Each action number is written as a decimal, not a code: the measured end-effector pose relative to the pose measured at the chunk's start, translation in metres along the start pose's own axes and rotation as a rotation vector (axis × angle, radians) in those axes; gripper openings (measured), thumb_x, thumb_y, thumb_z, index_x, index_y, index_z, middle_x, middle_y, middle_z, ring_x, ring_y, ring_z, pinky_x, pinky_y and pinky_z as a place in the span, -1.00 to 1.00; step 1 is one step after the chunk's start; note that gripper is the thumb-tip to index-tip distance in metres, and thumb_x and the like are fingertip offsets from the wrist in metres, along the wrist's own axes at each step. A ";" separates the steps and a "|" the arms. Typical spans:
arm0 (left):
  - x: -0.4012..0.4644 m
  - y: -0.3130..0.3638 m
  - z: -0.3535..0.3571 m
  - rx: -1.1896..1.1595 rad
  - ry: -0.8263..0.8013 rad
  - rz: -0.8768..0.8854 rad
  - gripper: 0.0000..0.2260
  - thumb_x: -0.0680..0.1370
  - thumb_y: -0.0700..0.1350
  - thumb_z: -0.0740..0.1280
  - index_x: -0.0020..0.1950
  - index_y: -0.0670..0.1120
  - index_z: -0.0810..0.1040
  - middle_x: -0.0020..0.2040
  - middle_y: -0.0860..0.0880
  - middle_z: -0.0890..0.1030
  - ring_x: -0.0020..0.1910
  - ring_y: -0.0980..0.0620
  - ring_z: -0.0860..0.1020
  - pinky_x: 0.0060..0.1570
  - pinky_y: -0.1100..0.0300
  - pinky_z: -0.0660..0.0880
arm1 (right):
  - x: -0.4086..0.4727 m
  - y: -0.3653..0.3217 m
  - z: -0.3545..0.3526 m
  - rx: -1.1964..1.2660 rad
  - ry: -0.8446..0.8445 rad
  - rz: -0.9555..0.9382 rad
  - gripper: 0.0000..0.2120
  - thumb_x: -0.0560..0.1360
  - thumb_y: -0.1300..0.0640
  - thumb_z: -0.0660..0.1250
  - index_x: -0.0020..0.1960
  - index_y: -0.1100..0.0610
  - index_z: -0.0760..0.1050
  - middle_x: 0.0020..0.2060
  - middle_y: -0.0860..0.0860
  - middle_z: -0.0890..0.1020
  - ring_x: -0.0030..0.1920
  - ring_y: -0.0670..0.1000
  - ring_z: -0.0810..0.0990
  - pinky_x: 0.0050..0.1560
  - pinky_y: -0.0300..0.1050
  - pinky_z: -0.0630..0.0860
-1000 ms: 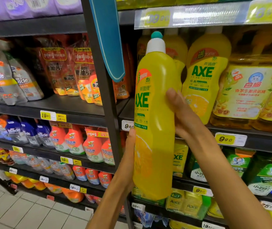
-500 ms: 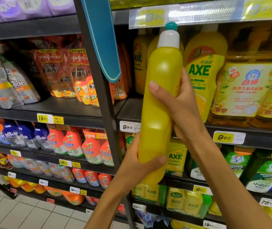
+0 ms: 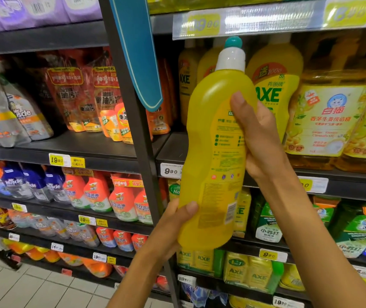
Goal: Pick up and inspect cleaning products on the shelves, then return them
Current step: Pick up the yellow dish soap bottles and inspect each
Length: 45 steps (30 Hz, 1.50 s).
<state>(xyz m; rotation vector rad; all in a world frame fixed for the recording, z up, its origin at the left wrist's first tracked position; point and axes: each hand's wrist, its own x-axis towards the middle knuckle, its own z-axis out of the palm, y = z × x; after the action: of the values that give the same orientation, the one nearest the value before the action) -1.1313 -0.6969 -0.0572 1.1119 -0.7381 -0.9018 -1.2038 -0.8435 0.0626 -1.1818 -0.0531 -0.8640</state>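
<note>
Supermarket shelves (image 3: 120, 150) of detergents fill the frame as my left hand (image 3: 173, 221) cups and my right hand (image 3: 257, 138) wraps the yellow bottle (image 3: 211, 156) at center, back label under inspection, return pending.

Bright overhead store light, glare on blurred price strip (image 3: 266, 16), bowed edges.

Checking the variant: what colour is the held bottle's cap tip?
Teal, on a white collar; the cap tip shows in the head view.
</note>
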 end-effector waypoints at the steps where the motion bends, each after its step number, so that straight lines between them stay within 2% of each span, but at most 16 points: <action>1: 0.002 0.001 -0.002 0.068 0.037 0.026 -0.02 0.03 0.35 0.55 0.31 -0.11 0.42 0.13 -0.07 0.65 0.12 -0.09 0.61 0.04 0.00 0.58 | -0.001 0.000 0.000 -0.004 0.007 -0.035 -0.69 0.46 0.08 0.36 0.15 0.17 0.46 -0.14 0.01 0.72 -0.12 -0.01 0.70 -0.19 -0.14 0.60; 5: 0.007 0.008 -0.006 0.335 0.040 0.186 -0.33 0.14 0.31 0.52 0.17 0.10 0.49 0.06 0.17 0.66 0.03 0.13 0.64 -0.12 0.33 0.56 | -0.007 0.002 0.004 -0.068 0.017 -0.147 -0.40 0.37 0.05 0.47 0.30 0.26 0.38 -0.05 0.04 0.69 -0.05 0.04 0.68 -0.13 -0.10 0.59; 7: 0.009 0.011 -0.008 0.396 0.041 0.212 -0.40 0.16 0.23 0.56 0.13 0.14 0.50 0.05 0.22 0.65 0.01 0.18 0.63 -0.14 0.38 0.54 | -0.010 0.002 0.001 -0.118 -0.027 -0.147 -0.29 0.28 -0.04 0.55 0.31 0.22 0.38 -0.03 0.00 0.68 -0.03 0.01 0.68 -0.12 -0.14 0.59; 10: 0.014 0.012 -0.016 0.495 0.041 0.220 -0.49 0.24 -0.03 0.58 0.12 0.12 0.50 0.04 0.26 0.64 0.01 0.23 0.62 -0.14 0.41 0.53 | -0.017 -0.007 -0.010 -0.176 -0.237 -0.068 -0.26 0.16 -0.10 0.59 0.25 0.06 0.42 0.02 -0.07 0.68 0.03 -0.04 0.66 -0.07 -0.19 0.58; 13: 0.020 0.008 -0.021 0.557 0.078 0.240 -0.43 0.26 -0.28 0.57 0.21 -0.05 0.51 -0.02 0.31 0.64 -0.04 0.32 0.60 -0.15 0.46 0.49 | -0.026 -0.017 -0.024 -0.360 -0.549 -0.009 -0.20 0.09 0.07 0.64 0.28 0.02 0.43 0.15 -0.06 0.63 0.18 -0.01 0.60 0.08 -0.16 0.55; 15: 0.020 0.001 -0.022 0.573 0.101 0.235 -0.45 0.25 -0.36 0.56 0.18 -0.10 0.52 -0.09 0.39 0.63 -0.09 0.39 0.58 -0.20 0.52 0.46 | -0.030 -0.017 -0.029 -0.518 -0.636 -0.065 -0.23 0.07 0.15 0.62 0.26 0.01 0.47 0.17 -0.02 0.61 0.21 0.04 0.58 0.14 -0.11 0.52; 19: 0.019 -0.003 -0.021 0.513 0.086 0.203 -0.45 0.23 -0.22 0.59 0.17 -0.03 0.51 0.02 0.12 0.67 0.00 0.15 0.63 -0.10 0.36 0.53 | -0.030 -0.013 -0.026 -0.398 -0.561 -0.053 -0.26 0.04 0.11 0.64 0.21 -0.02 0.54 0.13 -0.03 0.65 0.16 0.00 0.61 0.06 -0.12 0.56; 23: 0.012 0.004 -0.013 0.302 0.120 0.200 -0.30 0.11 0.05 0.63 0.20 0.14 0.48 0.08 0.13 0.66 0.04 0.09 0.64 -0.12 0.29 0.57 | -0.015 -0.006 -0.024 -0.103 -0.350 0.038 -0.46 0.08 0.01 0.62 0.04 0.02 0.63 -0.08 -0.04 0.72 -0.04 -0.05 0.69 -0.10 -0.20 0.60; 26: 0.009 0.010 -0.006 0.194 0.139 0.222 -0.41 0.06 0.23 0.60 0.07 0.23 0.60 0.03 0.04 0.69 -0.02 -0.01 0.67 -0.18 0.20 0.59 | -0.001 -0.001 -0.026 0.076 -0.224 0.135 -0.44 0.10 0.00 0.61 0.06 0.11 0.59 -0.10 0.01 0.72 -0.05 -0.02 0.69 -0.09 -0.09 0.62; 29: 0.009 0.011 -0.002 0.068 0.074 0.174 -0.40 0.06 0.28 0.58 0.04 0.09 0.66 -0.05 -0.02 0.71 -0.09 -0.03 0.68 -0.21 0.17 0.60 | 0.008 0.006 -0.025 0.268 -0.189 0.259 -0.25 -0.04 -0.05 0.68 0.11 0.14 0.59 -0.04 0.10 0.71 0.02 0.06 0.68 -0.01 0.06 0.62; 31: 0.008 0.007 0.002 -0.031 0.080 0.083 -0.21 0.03 0.29 0.59 0.15 -0.07 0.58 -0.04 -0.09 0.71 -0.06 -0.07 0.68 -0.18 0.12 0.60 | 0.011 0.014 -0.017 0.341 -0.222 0.334 -0.09 -0.07 -0.08 0.69 0.22 0.18 0.54 0.11 0.19 0.64 0.21 0.19 0.57 0.19 0.21 0.49; 34: 0.008 0.006 0.004 -0.055 0.076 0.008 -0.14 0.05 0.34 0.55 0.22 -0.08 0.49 0.02 -0.08 0.69 0.00 -0.05 0.66 -0.14 0.15 0.60 | 0.011 0.022 -0.005 0.332 -0.304 0.329 -0.20 0.06 -0.12 0.62 0.21 0.19 0.55 0.14 0.24 0.60 0.30 0.31 0.45 0.34 0.32 0.32; 38: 0.012 0.016 0.009 0.180 0.174 0.158 -0.39 0.40 0.29 0.28 0.33 -0.04 0.42 -0.01 0.14 0.69 -0.04 0.16 0.65 -0.18 0.35 0.55 | 0.012 0.019 -0.003 0.177 -0.100 0.259 -0.23 0.16 -0.04 0.53 0.31 0.22 0.46 0.12 0.23 0.58 0.10 0.18 0.57 0.05 0.09 0.57; 40: 0.014 0.021 0.015 0.375 0.231 0.288 -0.26 0.36 0.35 0.30 0.44 0.04 0.25 0.13 0.24 0.60 0.06 0.26 0.59 -0.09 0.35 0.53 | 0.012 0.017 0.002 0.052 0.005 0.144 -0.28 0.26 0.02 0.49 0.37 0.17 0.38 0.04 0.11 0.63 0.01 0.06 0.64 -0.12 -0.04 0.60; 42: 0.018 0.019 0.022 0.551 0.227 0.313 -0.06 0.24 0.32 0.43 0.51 0.13 0.07 0.35 0.21 0.42 0.28 0.23 0.44 0.16 0.18 0.48 | 0.010 0.018 0.009 -0.033 0.060 0.037 -0.32 0.32 0.07 0.49 0.38 0.09 0.35 0.00 0.03 0.64 -0.06 -0.04 0.67 -0.17 -0.13 0.59; 45: 0.021 0.018 0.025 0.514 0.206 0.290 -0.10 0.20 0.15 0.50 0.47 0.15 0.17 0.29 0.14 0.49 0.22 0.16 0.51 0.10 0.16 0.52 | 0.010 0.019 0.015 -0.118 0.091 0.007 -0.19 0.26 -0.04 0.55 0.43 -0.02 0.29 0.13 0.03 0.61 0.00 -0.07 0.66 -0.14 -0.17 0.59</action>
<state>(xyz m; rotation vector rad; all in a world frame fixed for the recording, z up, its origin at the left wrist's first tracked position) -1.1390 -0.7225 -0.0319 1.4749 -0.9581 -0.3468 -1.1797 -0.8351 0.0585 -1.2499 0.0772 -0.9241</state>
